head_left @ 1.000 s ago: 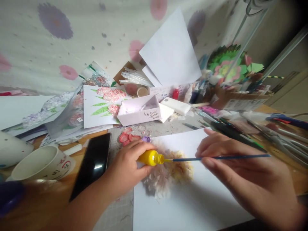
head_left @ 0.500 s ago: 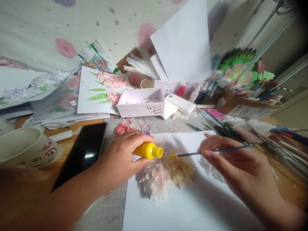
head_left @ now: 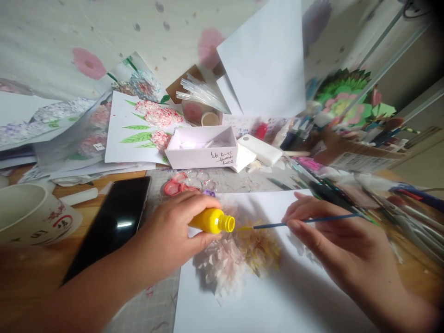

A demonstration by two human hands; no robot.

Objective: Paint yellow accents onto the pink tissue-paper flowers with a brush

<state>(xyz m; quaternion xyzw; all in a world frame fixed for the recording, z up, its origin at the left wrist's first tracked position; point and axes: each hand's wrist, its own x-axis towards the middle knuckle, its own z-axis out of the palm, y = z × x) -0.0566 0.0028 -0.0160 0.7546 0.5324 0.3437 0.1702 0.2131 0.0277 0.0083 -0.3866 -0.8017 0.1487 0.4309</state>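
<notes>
My left hand (head_left: 180, 226) is wrapped round a small yellow paint bottle (head_left: 208, 221), tilted with its uncapped mouth toward the right. Between the fingertips of my right hand (head_left: 333, 245) is a thin blue paintbrush (head_left: 270, 225), held nearly level. Its yellow-coated tip is just right of the bottle's mouth, with a small gap between them. Below the brush lies a ruffled paper flower with yellow edges (head_left: 260, 249), beside a pale pink paper flower (head_left: 225, 266). Both rest on a white sheet (head_left: 270, 305). Another pale flower is partly hidden behind my right hand.
A black phone (head_left: 111, 222) and a white paper bowl (head_left: 38, 215) are at the left. A white box (head_left: 201, 157) stands behind, near red-flower artwork (head_left: 138, 134). Brushes and tools (head_left: 409, 222) crowd the right side, before a cardboard box (head_left: 367, 152) of pens.
The brush tip has shifted slightly left, nearer the bottle's mouth. Objects on the left appear a little farther left as the view turns slightly. Both hands keep their holds.
</notes>
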